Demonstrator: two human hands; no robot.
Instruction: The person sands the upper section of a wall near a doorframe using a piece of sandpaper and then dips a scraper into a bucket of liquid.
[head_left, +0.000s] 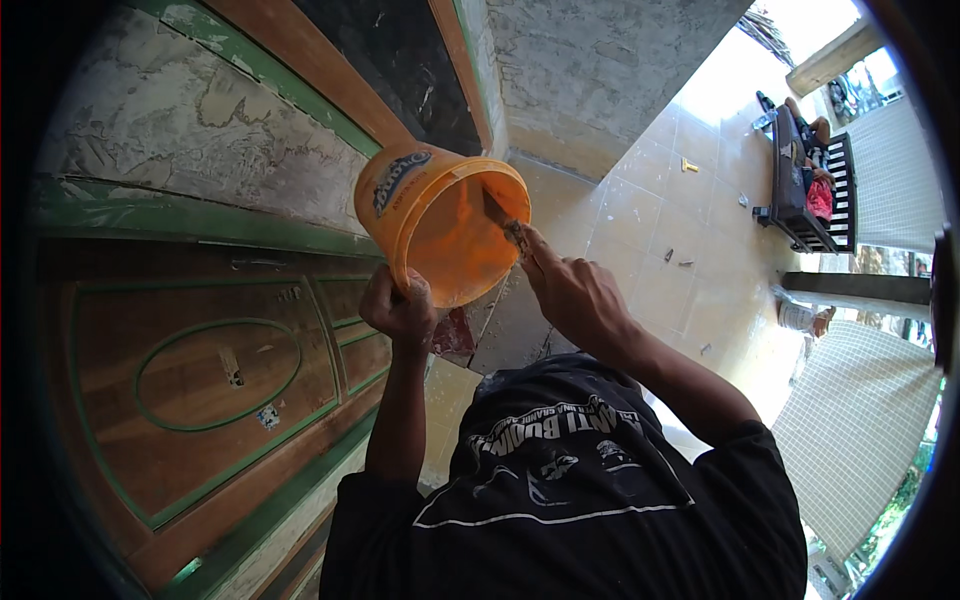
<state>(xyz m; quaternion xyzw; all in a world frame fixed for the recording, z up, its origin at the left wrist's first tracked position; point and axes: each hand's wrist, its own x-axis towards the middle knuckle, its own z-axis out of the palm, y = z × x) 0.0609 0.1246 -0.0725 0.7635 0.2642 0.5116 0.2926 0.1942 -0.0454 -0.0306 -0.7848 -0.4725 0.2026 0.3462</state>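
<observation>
An orange plastic bucket is tipped on its side in front of me, its mouth facing my body. My left hand grips the rim at the lower left, thumb over the edge. In my right hand is a putty knife, its handle crusted with dried material. The blade reaches inside the bucket, near the right wall. A pale, dusty residue coats the inner wall; how much material lies deeper cannot be told. Printed writing covers the bucket's outside.
A wooden door with green trim and a patchy plastered wall stand at my left. On the tiled floor lie small scraps and a yellow-handled tool. A person is on a dark slatted bench at the right.
</observation>
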